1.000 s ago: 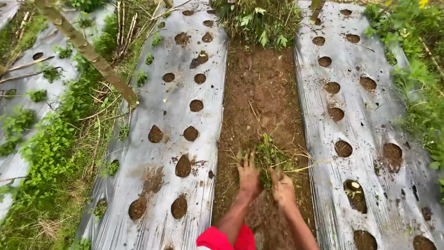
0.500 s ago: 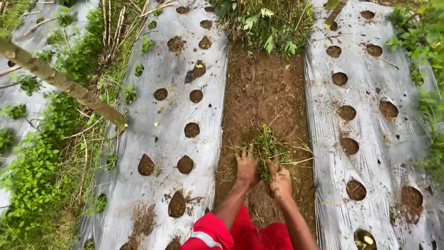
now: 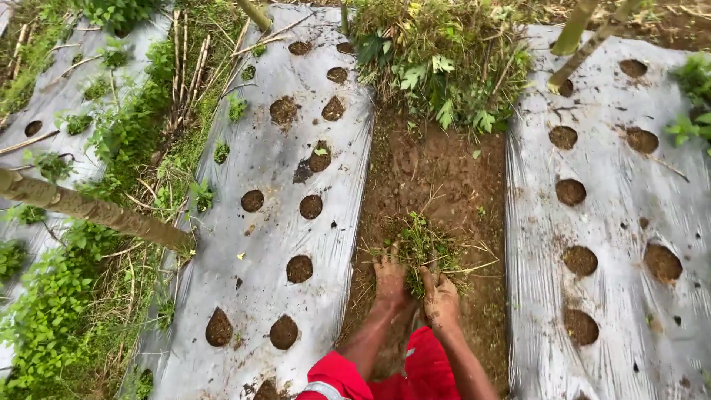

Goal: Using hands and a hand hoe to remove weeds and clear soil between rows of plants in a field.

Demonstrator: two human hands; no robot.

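Observation:
Both my hands are down on the bare soil path between two plastic-covered beds. My left hand (image 3: 388,278) and my right hand (image 3: 441,296), both muddy, press around a loose clump of pulled grass and weeds (image 3: 424,244) lying on the soil. The fingers of each hand curl into the clump's near edge. My red sleeves (image 3: 415,374) show at the bottom edge.
Silver plastic mulch beds with round soil-filled planting holes run on the left (image 3: 274,185) and right (image 3: 615,222). A dense patch of weeds (image 3: 437,59) blocks the path ahead. A slanted bamboo pole (image 3: 96,211) and grass lie at the left.
The view has moved forward along the path, and my hands have pushed the weed clump forward with it. The weed patch ahead is closer.

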